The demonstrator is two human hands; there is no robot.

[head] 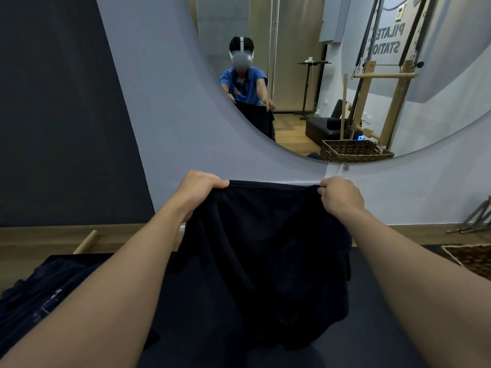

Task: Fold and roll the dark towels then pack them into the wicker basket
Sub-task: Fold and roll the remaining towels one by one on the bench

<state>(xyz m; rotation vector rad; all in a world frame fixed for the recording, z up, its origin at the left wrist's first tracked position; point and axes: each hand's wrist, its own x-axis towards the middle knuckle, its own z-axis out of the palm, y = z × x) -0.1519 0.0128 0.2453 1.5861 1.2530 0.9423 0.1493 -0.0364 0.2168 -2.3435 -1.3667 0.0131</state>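
I pinch the dark towel [265, 251] by its top corners, left hand [198, 185] and right hand [341, 195]; keeping that edge taut above the mat [372, 328] should square the fold.

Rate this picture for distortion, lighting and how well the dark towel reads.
Head view: strong wide-angle stretch on the forearms; soft even light, no glare on the mirror; the dark towel, gripped by the left hand and right hand, is underexposed, folds barely visible against the dark surface below; the wicker basket is cut by the right edge.
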